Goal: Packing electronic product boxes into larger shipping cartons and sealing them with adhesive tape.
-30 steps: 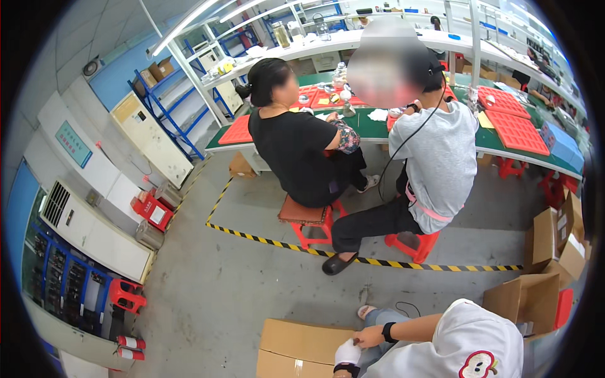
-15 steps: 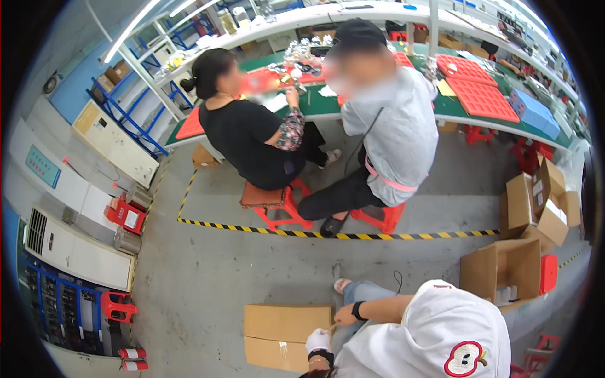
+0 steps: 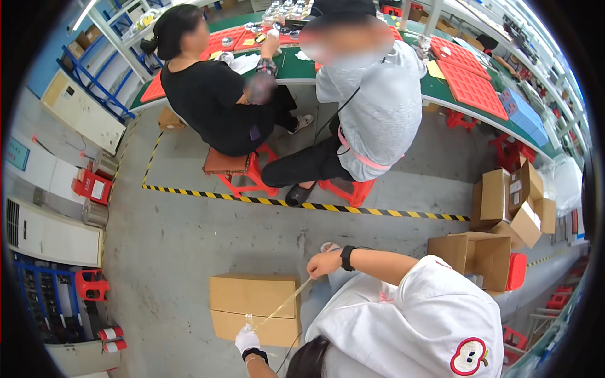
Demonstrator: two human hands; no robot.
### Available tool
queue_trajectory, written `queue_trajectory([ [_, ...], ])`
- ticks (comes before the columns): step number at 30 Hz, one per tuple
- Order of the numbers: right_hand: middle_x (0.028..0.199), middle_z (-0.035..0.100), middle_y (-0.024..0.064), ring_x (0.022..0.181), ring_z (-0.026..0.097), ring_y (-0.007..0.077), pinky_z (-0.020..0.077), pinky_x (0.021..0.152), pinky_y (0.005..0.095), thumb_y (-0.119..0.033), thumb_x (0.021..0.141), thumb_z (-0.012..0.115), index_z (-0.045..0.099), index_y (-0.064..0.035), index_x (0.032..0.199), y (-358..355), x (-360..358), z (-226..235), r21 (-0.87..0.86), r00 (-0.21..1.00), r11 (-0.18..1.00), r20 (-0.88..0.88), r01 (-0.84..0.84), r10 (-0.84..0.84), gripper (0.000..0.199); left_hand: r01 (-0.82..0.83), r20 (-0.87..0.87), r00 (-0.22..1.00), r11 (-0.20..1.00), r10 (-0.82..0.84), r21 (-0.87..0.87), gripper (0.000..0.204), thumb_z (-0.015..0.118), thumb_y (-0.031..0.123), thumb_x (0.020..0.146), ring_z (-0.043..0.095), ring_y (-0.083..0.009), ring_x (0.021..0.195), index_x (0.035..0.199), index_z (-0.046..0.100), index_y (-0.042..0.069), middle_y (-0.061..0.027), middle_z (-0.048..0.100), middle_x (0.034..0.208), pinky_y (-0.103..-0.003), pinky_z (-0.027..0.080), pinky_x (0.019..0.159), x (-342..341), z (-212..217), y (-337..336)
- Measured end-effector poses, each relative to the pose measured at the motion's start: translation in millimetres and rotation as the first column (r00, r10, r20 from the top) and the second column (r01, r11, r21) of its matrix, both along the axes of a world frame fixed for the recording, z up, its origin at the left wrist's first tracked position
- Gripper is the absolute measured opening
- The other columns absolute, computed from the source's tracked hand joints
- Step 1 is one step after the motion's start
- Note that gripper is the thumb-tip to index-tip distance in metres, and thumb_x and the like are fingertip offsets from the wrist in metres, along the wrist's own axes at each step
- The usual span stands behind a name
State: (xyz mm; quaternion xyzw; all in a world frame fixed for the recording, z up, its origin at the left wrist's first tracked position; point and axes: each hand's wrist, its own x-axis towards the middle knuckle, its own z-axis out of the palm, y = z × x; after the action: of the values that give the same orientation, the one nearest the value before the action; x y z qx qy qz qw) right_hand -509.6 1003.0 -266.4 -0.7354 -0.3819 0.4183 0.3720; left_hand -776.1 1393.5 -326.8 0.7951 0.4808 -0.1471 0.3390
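The grip of the left hand [image 3: 247, 340], in a white glove, is closed on the lower end of a thin, pale tape strip [image 3: 282, 305]. The grip of the right hand [image 3: 324, 264], bare with a dark watch at the wrist, is pinched on the strip's upper end. From my seat I see the strip drawn taut in a slant between the two hands. It crosses the right part of a closed cardboard box [image 3: 249, 296] that lies flat on the grey floor [image 3: 183, 252]. I cannot tell whether the strip touches the box top. The left hand sits at the box's near edge and the right hand just beyond its far right corner. Both belong to a person in a white shirt bent over the box. To the right stands an open carton [image 3: 479, 255], with more cartons [image 3: 513, 201] stacked behind it. Beyond a yellow-and-black floor line [image 3: 302, 205], two other people sit on red stools [image 3: 242, 173] at a long green worktop [image 3: 302, 72] carrying red trays [image 3: 472, 88]. Their hands are up at that worktop, well apart from the box.
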Motion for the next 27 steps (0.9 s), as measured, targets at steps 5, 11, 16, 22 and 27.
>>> queue_trajectory([
  [5,0.081,0.066,0.0116,0.076,0.062,0.0246,0.048,0.069,0.0376,-0.025,0.083,0.061,0.068,-0.0026,0.089,-14,36,38,-0.041,0.993,0.999,-0.118,0.019,-0.023,0.024,0.435,-0.29,0.89,0.845,-0.352,0.311,0.032,0.054,0.034,0.091,0.067,-0.0357,0.081,0.083,0.069,0.007,-0.0198,0.069,0.081,-0.045,0.052,0.073,27,76,-54],
  [11,0.082,0.067,0.0108,0.077,0.062,0.0223,0.0468,0.07,0.0358,-0.025,0.086,0.062,0.067,-0.0026,0.091,-56,92,35,-0.08,0.99,0.996,-0.125,0.049,-0.059,0.024,0.452,-0.461,0.837,0.847,-0.295,0.278,0.03,0.051,0.035,0.093,0.065,-0.0342,0.095,0.097,0.068,0.01,-0.0179,0.069,0.093,-0.044,0.047,0.087,28,93,-43],
  [16,0.08,0.068,0.0116,0.075,0.064,0.0239,0.0484,0.069,0.0365,-0.025,0.084,0.063,0.068,-0.0022,0.088,-74,117,43,-0.049,0.988,0.994,-0.114,0.098,-0.103,0.024,0.183,-0.281,0.956,0.925,-0.088,0.333,0.032,0.052,0.034,0.095,0.064,-0.0365,0.088,0.097,0.069,0.007,-0.02,0.068,0.089,-0.045,0.048,0.081,-8,110,-22],
  [22,0.081,0.068,0.0137,0.078,0.066,0.0282,0.0497,0.07,0.0384,-0.024,0.081,0.063,0.068,-0.0026,0.086,-66,112,64,-0.108,0.991,0.986,-0.032,0.125,-0.129,0.023,-0.02,0.033,0.999,0.914,0.008,0.405,0.032,0.053,0.03,0.095,0.066,-0.035,0.075,0.093,0.072,0.004,-0.0203,0.069,0.082,-0.044,0.051,0.074,-30,108,1],
  [27,0.084,0.068,0.016,0.081,0.065,0.0335,0.05,0.072,0.0413,-0.025,0.081,0.061,0.068,-0.0039,0.086,-86,126,49,-0.16,0.928,0.938,0.264,0.309,-0.261,0.022,-0.006,-0.186,0.979,0.925,0.083,0.38,0.036,0.051,0.027,0.096,0.061,-0.0278,0.101,0.124,0.059,0.005,-0.0182,0.064,0.116,-0.039,0.046,0.093,-77,102,41],
])
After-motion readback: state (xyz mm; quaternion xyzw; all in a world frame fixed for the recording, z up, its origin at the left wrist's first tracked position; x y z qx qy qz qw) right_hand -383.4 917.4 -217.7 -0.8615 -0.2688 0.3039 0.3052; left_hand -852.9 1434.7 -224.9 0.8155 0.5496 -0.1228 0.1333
